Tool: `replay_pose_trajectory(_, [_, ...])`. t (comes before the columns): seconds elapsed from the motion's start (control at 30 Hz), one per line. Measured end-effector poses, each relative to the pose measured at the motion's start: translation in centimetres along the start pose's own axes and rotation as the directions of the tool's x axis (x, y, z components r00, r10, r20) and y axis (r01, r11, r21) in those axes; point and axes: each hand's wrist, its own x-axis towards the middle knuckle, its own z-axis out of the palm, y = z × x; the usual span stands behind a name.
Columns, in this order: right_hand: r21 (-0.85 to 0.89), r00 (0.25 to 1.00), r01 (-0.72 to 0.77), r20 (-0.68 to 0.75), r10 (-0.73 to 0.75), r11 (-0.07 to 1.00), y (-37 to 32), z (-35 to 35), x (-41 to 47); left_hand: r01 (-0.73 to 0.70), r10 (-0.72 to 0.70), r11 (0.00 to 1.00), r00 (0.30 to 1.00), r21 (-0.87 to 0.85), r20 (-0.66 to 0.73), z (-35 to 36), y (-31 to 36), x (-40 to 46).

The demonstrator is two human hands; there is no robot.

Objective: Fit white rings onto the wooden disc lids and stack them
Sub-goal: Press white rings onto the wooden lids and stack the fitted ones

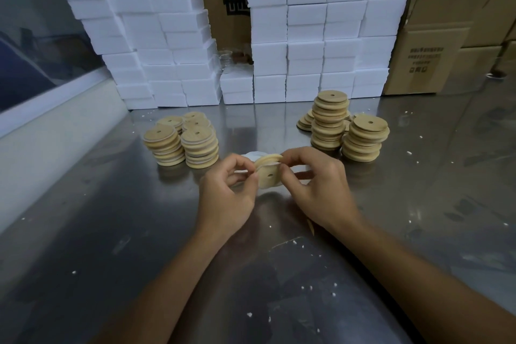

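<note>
Wooden and pale, a single disc lid (268,175) is held upright between both hands above the steel table (418,190), its small hole turned toward the camera. It is pinched at its left edge by the curled fingers and thumb of the left hand (229,193), and at its right edge by those of the right hand (318,184). A white ring (258,165) appears to be partly seated around the rim, though how far round it has been worked cannot be told. Just behind the hands, some loose white rings (252,155) can be made out on the table, mostly hidden.

To the left, four short stacks (183,139) are seen in which white bands show between the discs, so these are judged to be the finished, ringed lids. To the right, taller stacks (346,126) are seen without any white between the discs, and these are judged to be still waiting. By that reading, roughly half of the work is done, and at least as many lids are left as have been fitted; the lid in hand has yet to be finished and added to the left-hand stacks
</note>
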Motion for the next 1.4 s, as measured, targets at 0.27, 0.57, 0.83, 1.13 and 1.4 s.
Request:
replay_pose_trajectory(0.27, [-0.142, 0.979, 0.202, 0.026, -0.201, 0.969, -0.48, -0.35, 0.25, -0.018, 0.016, 0.997, 0.999, -0.071, -0.032, 0.13, 0.41, 0.05])
replay_pose_trajectory(0.57, [-0.086, 0.986, 0.166, 0.006, -0.166, 0.982, -0.82, -0.39, 0.35, 0.004, -0.006, 0.997, 1.0, -0.078, -0.03, -0.22, 0.1, 0.22])
replay_pose_trajectory(0.83, [-0.028, 0.993, 0.111, 0.038, -0.11, 0.993, -0.56, -0.22, 0.21, 0.096, -0.102, 0.989, 0.994, -0.115, -0.04, -0.3, -0.01, 0.28])
replay_pose_trajectory(1.13, [0.063, 0.999, 0.018, -0.052, -0.015, 0.998, -0.06, 0.34, -0.11, 0.296, -0.314, 0.896, 0.949, -0.331, -0.001, -0.09, 0.26, 0.19])
replay_pose_trajectory(1.4, [0.038, 0.995, 0.084, -0.057, -0.082, 0.996, -0.32, 0.26, -0.14, 0.036, -0.039, 0.997, 0.999, -0.073, -0.033, 0.06, -0.1, 0.07])
